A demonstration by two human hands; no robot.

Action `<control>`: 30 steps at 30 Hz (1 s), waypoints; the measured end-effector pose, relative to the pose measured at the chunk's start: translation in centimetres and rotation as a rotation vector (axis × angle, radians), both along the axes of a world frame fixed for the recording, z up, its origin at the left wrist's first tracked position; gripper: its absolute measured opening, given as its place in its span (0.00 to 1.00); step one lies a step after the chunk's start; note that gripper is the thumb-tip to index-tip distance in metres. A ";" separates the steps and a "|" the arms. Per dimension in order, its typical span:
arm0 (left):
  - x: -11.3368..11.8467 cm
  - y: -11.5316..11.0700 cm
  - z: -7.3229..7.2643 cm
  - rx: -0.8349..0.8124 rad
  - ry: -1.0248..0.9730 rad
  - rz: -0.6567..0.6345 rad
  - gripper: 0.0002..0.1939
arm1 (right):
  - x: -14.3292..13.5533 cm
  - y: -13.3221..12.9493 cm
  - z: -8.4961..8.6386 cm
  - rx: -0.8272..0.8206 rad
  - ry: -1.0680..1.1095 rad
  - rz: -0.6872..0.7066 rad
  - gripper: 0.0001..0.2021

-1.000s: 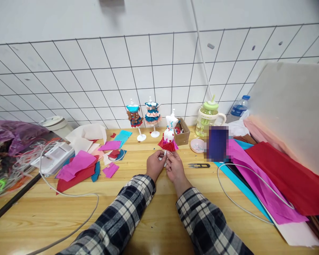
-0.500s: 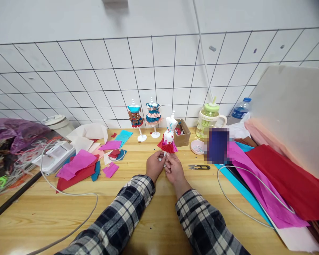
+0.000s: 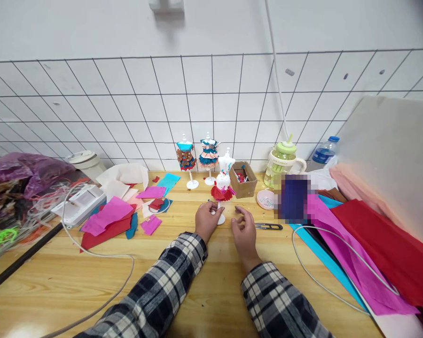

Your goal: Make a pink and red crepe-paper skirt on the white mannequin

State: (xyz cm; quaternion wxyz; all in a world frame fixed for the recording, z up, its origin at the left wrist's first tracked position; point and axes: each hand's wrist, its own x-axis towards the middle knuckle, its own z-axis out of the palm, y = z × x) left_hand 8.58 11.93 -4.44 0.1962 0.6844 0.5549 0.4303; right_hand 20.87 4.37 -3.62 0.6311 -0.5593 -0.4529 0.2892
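A small white dress form [image 3: 223, 180] with a red and pink skirt stands upright on its round white base near the middle of the wooden table. My left hand [image 3: 207, 219] grips the stand low down at its base, thumb and fingers closed on it. To the right of the base, my right hand [image 3: 244, 230] is apart from the form, its fingers curved and separated with nothing between them. Behind stand two more dressed forms, one in turquoise and brown [image 3: 185, 155], one in teal and peach [image 3: 208, 154].
A cardboard box [image 3: 247, 190], a pink dish [image 3: 266, 199] and black snips [image 3: 269, 226] lie right of the form. Farther right are a green-lidded jug [image 3: 284, 157] and folded red fabric [image 3: 380, 249]. Fabric scraps [image 3: 107, 216] and a white cable [image 3: 132, 270] lie left.
My right hand has let go of the stand and moved right, its fingers opening. My left hand still holds the stand, whose base now shows. The view has shifted slightly.
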 end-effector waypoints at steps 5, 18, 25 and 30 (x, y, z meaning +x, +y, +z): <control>0.1 -0.3 0.3 0.017 0.028 -0.017 0.09 | -1.0 -0.8 1.2 0.183 -0.793 -0.196 0.31; 0.2 -0.5 0.4 -0.020 0.030 -0.052 0.08 | -1.3 -1.1 1.3 0.065 -0.848 -0.109 0.25; 0.7 0.3 -0.1 -0.111 -0.036 -0.076 0.11 | 0.1 -2.6 0.5 0.157 -0.640 0.049 0.19; 1.3 1.7 -0.3 -0.144 -0.041 -0.105 0.07 | 0.9 -1.9 -1.1 0.075 -0.720 0.133 0.17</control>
